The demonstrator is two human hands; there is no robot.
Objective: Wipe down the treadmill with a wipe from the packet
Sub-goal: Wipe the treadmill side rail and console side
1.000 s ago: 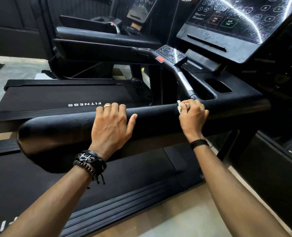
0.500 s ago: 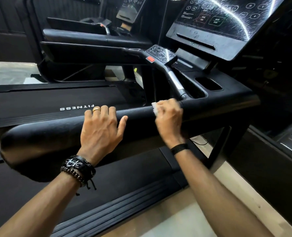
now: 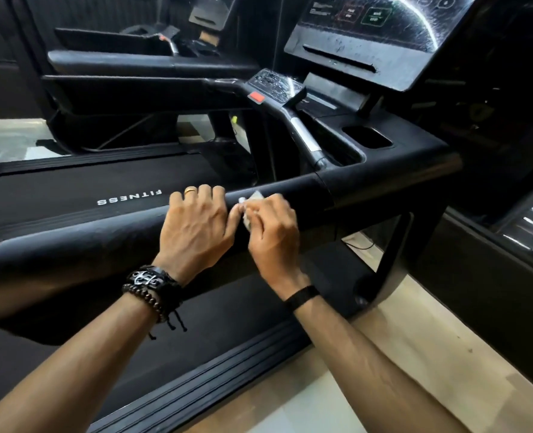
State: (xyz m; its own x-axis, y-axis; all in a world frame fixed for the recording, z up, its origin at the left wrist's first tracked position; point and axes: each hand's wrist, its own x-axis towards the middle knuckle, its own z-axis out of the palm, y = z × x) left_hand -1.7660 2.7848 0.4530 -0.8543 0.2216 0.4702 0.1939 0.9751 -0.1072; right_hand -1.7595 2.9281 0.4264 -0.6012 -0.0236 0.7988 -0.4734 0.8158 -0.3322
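**Wipe boxed in against my left hand on the side rail**

Nearest the lens, my two forearms run up from the lower corners and meet at mid-frame. My right hand (image 3: 273, 226) has its fingers curled round the wipe (image 3: 254, 198), pressing it onto the padded handrail (image 3: 102, 242); only a pale, crumpled scrap shows above the knuckles. My left hand (image 3: 196, 226) lies flat on the same rail with straight fingers, holding nothing, its thumb touching the wipe or just beside it.

The risk I judge from here: the wipe has nowhere to travel toward the left of the frame until my left hand lifts, so the patch under that palm may go uncleaned. The wad is also small and bunched, so it may roll out of my grip or cover only a thin stripe per pass.

The handrail's long axis runs from the left edge up toward the right of centre, its rounded free end at the left and its far end joining the console tray (image 3: 393, 151). The wipe itself is too crumpled for me to tell its orientation.

Beyond, the belt (image 3: 71, 195) lies left of centre, and the smeared screen (image 3: 380, 23) sits at upper right, apparently unwiped. I see no packet.
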